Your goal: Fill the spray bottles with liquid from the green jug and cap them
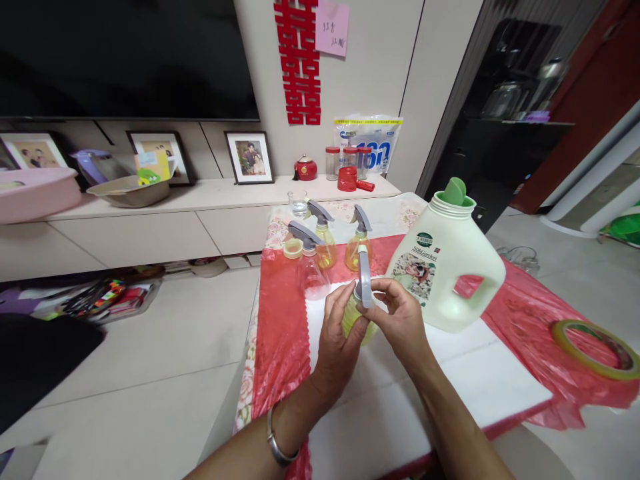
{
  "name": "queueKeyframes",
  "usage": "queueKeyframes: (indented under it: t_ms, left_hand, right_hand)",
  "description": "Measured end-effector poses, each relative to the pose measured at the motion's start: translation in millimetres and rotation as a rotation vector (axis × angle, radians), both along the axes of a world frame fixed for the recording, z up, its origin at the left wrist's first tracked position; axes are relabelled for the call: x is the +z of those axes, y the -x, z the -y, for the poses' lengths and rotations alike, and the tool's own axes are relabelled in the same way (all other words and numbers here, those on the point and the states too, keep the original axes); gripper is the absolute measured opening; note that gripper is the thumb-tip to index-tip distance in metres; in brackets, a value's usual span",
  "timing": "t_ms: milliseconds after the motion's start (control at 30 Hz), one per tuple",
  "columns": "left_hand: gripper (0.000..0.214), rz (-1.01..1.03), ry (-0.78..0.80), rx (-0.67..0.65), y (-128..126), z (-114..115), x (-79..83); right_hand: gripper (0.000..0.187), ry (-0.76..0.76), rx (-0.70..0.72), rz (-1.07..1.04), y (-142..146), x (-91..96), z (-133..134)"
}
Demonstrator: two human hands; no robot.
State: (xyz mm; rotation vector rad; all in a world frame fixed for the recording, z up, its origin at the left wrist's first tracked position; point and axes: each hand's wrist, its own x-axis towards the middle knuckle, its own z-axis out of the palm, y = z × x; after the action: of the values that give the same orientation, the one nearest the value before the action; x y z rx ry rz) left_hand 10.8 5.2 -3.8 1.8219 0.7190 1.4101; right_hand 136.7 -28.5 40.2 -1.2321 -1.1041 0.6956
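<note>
A spray bottle (352, 315) is held roughly upright between the two hands, over the white sheet (370, 417); whether its base rests there cannot be told. Its yellow-green body lies in the curve of the left hand (337, 333), whose fingers are bent along the far side while the thumb is laid across the near face. The grey sprayer (365, 273) rises above, its neck gripped by the right hand (399, 313): thumb and forefinger are pinched close together, the other fingers loosely curled. No wide gap is left in either grasp. The bottle is judged light, being small and apparently of thin plastic; its fill cannot be read past the fingers. The wall is expected to yield under a squeeze and to turn slippery if wetted, though the ribbing should aid grip. The sprayer is judged stiffer, with the trigger its likeliest weak part. The body is best held low and lightly, the sprayer by its collar, clear of the trigger. Beyond the hands a clear bottle (311, 275), a yellow bottle (326, 252) and an orange bottle (353, 255) are stood, each fitted with a grey sprayer. Just beside the right hand, a large jug (457, 253) is placed.
</note>
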Motion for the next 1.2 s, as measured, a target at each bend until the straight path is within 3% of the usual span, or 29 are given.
queueKeyframes:
  t_ms: [133, 200, 433, 667, 900, 1067, 1200]
  left_hand:
    - [0.049, 0.008, 0.012, -0.011, 0, -1, 0.8]
    - [0.049, 0.012, 0.003, -0.011, 0, -1, 1.2]
    - [0.040, 0.006, 0.082, -0.048, 0, 2, 7.6]
    - [0.039, 0.005, 0.092, -0.038, -1, 2, 7.8]
    - [0.037, -0.008, 0.082, -0.005, 0, 3, 6.7]
    - [0.037, -0.009, 0.079, 0.000, 0, 2, 6.1]
    - [0.038, -0.014, 0.065, 0.012, 0, 1, 4.9]
  right_hand:
    - [0.042, 0.002, 0.081, 0.021, -1, 3.7, 1]
    - [0.038, -0.005, 0.123, 0.028, -1, 5.6, 2]
    - [0.032, -0.014, 0.011, -0.017, 5, -1.4, -1]
    - [0.034, -0.011, 0.147, -0.031, 3, 5.0, 1]
    - [0.034, 0.008, -0.004, -0.090, 14, -2.6, -2]
    - [0.031, 0.002, 0.025, -0.069, 17, 2.3, 0]
    - [0.037, 0.023, -0.030, -0.114, 16, -2.1, 0]
